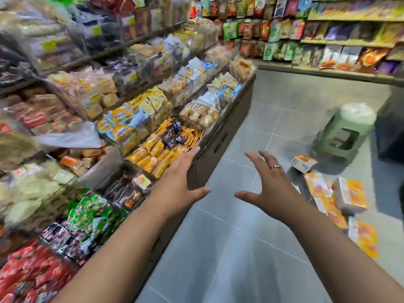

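Both my arms reach forward over a shop aisle. My left hand (179, 182) is stretched out with straight fingers at the front edge of the low display bin (218, 136) and holds nothing. My right hand (269, 186) hangs over the grey floor with spread fingers, a ring on one finger, and is empty too. Yellow snack packets (153, 154) and dark purple packets (172, 134) lie in the bin just left of my left hand. Several yellow-and-white boxes (349, 193) lie scattered on the floor right of my right hand.
Tiered shelves of bagged snacks (87, 95) fill the left side. A wall shelf of hanging packets (306, 33) runs along the back. A green plastic stool (345, 132) stands on the tiled floor (229, 248) at right, next to a dark object at the frame's right edge.
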`<act>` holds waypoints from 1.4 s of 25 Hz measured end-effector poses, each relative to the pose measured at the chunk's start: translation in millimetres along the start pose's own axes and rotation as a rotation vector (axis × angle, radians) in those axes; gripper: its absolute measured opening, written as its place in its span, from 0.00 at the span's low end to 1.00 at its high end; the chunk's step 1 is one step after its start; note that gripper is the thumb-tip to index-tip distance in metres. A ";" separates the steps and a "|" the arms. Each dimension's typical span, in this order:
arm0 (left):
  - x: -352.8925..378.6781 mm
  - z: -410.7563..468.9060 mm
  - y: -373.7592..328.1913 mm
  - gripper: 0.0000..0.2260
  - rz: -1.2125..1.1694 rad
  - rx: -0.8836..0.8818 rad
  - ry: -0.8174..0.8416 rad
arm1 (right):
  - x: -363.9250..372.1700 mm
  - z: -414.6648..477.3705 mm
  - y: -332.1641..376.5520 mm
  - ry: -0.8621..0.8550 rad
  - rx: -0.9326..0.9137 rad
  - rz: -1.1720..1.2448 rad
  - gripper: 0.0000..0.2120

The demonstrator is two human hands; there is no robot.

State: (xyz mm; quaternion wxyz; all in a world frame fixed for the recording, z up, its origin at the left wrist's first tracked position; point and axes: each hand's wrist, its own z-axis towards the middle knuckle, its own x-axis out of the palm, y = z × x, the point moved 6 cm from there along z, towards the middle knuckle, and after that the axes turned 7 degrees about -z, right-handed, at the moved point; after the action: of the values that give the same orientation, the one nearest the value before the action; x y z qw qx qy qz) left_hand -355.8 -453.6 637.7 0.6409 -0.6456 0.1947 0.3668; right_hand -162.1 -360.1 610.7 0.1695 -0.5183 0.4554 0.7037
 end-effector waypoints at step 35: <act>375.2 727.8 -112.1 0.41 0.023 0.347 0.735 | -92.4 382.2 -531.3 -0.235 0.864 0.062 0.44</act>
State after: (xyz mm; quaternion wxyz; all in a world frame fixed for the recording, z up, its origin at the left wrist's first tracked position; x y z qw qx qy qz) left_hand -192.2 346.1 509.2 0.6239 -0.6139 0.4769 0.0806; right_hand 33.1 253.9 463.4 0.3998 -0.3025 0.7006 0.5077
